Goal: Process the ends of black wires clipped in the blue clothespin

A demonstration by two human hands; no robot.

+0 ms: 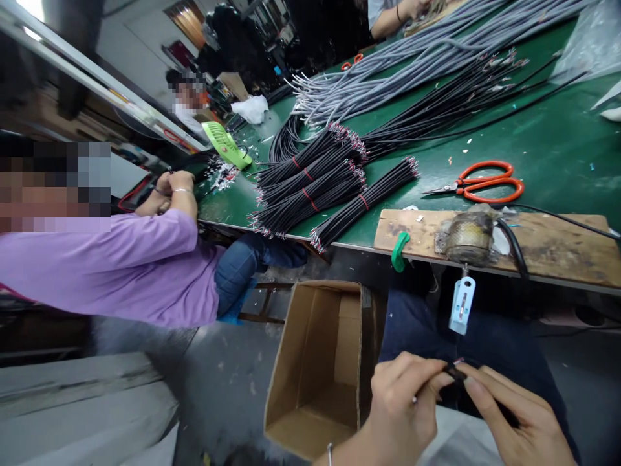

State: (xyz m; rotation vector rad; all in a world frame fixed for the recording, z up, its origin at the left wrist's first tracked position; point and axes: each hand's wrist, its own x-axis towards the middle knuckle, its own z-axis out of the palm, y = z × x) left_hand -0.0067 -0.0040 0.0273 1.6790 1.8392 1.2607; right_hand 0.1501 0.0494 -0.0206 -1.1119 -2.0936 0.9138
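Between my fingertips, low in the picture at the right, is a dark piece of cable [455, 373] with a small pinkish wire end. My left hand [403, 402] pinches it from the left. Closed on its other side, my right hand [519, 414] grips it with thumb and fingers. Just above both hands, a light-blue plastic clip [463, 307] hangs on the shaft of a small motor [468, 237]. The motor is fixed to a wooden board [557, 243] at the table edge. Much of the cable is hidden by my fingers.
Red-banded black cable bundles [310, 184] lie on the green table [548, 139], with long grey cables [388, 77] behind. Orange-handled scissors [490, 184] rest near the board. A cardboard box [315, 362] stands left of my hands. A co-worker in a purple shirt [121, 265] sits at the left.
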